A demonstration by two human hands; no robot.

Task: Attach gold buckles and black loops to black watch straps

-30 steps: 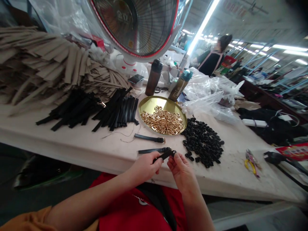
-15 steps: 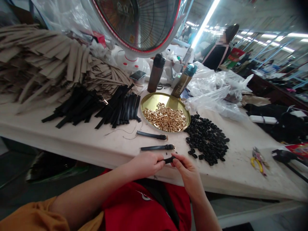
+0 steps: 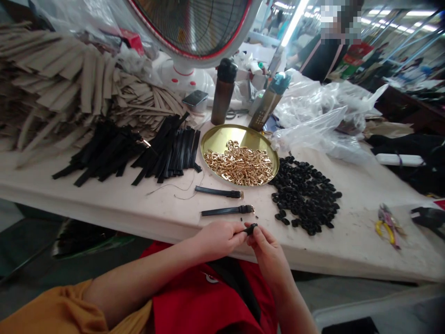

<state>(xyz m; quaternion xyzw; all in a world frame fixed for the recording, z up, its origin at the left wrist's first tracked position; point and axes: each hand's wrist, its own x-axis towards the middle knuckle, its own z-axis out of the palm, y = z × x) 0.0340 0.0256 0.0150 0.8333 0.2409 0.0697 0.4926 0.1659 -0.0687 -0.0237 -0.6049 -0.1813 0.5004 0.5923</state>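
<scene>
Both my hands meet at the table's front edge around a short black strap (image 3: 251,228). My left hand (image 3: 220,239) pinches its left part, and my right hand (image 3: 267,246) grips its right end between thumb and fingers. Whether a buckle is on that end is hidden by the fingers. Just beyond lie two black straps with gold buckles, the nearer strap (image 3: 225,211) and the farther strap (image 3: 217,191). Behind them a round gold tray (image 3: 215,132) holds a heap of small gold buckles (image 3: 243,164). A pile of small black loops (image 3: 306,195) lies to its right.
Black strips (image 3: 181,153) and a tall stack of brown strips (image 3: 66,79) fill the left. Two bottles, a dark bottle (image 3: 223,93) and a blue-capped bottle (image 3: 266,104), stand behind the tray near a fan (image 3: 194,28). Yellow-handled pliers (image 3: 387,227) lie right. A person stands beyond.
My fingers have shifted on the strap, which now shows less between the hands and tilts up to the right. The view has also moved slightly.
</scene>
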